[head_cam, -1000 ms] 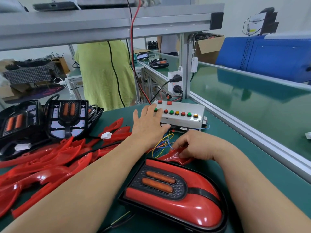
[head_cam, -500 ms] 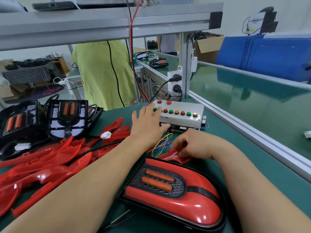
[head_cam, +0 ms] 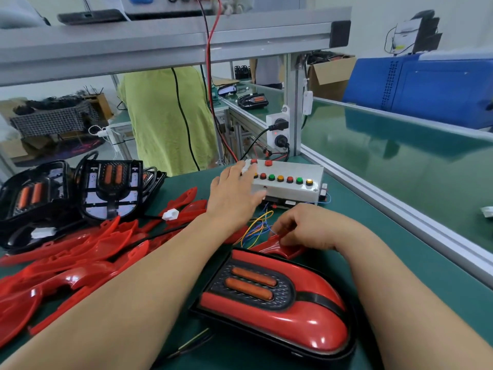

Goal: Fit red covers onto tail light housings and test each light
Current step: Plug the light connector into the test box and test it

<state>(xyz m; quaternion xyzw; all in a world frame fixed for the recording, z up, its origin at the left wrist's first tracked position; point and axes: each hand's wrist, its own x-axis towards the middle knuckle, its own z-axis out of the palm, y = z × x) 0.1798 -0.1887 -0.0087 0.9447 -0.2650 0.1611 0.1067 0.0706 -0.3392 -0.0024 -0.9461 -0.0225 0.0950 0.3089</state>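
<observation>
Left hand (head_cam: 234,194) has slid a bit further onto the button box (head_cam: 293,188) at the far edge of the tabletop (head_cam: 192,180), fingers flat over its left-end buttons. Right hand (head_cam: 312,228) sits curled by the coloured wires (head_cam: 256,225), over a loose cover (head_cam: 277,247). It's maybe pinching a wire, can't tell. Covered tail light (head_cam: 280,303) lies near the front edge between both forearms. Spare covers (head_cam: 66,263) and bare housings (head_cam: 112,188) are piled at the left.

The test box (head_cam: 286,186) sits behind the covered tail light (head_cam: 274,303), with loose covers (head_cam: 66,263) to its left.
</observation>
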